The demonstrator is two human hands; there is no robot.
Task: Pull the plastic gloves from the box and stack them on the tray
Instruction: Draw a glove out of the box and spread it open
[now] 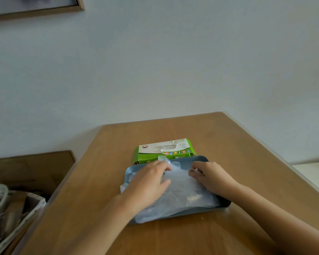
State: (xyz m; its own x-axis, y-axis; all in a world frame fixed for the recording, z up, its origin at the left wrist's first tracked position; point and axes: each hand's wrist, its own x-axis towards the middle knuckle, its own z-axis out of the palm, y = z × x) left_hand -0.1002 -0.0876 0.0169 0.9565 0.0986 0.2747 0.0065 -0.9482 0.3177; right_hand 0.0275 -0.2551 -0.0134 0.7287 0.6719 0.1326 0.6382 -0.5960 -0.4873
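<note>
A green and white glove box (164, 150) lies on the wooden table (228, 144) just behind a blue-grey tray (197, 158). A pile of clear plastic gloves (180, 192) covers most of the tray. My left hand (147, 184) lies palm down on the left part of the pile, fingers fairly straight and pressing the plastic. My right hand (208, 176) is at the far right of the pile with its fingertips curled, pinching the edge of a glove. A bit of clear glove (163, 159) sticks up between the box and the tray.
The table's left edge borders a lower dark wooden surface (31, 168) with a basket of clutter (11, 208). A pale wall rises behind the table. A light counter (313, 173) shows at the far right. Bare tabletop surrounds the tray.
</note>
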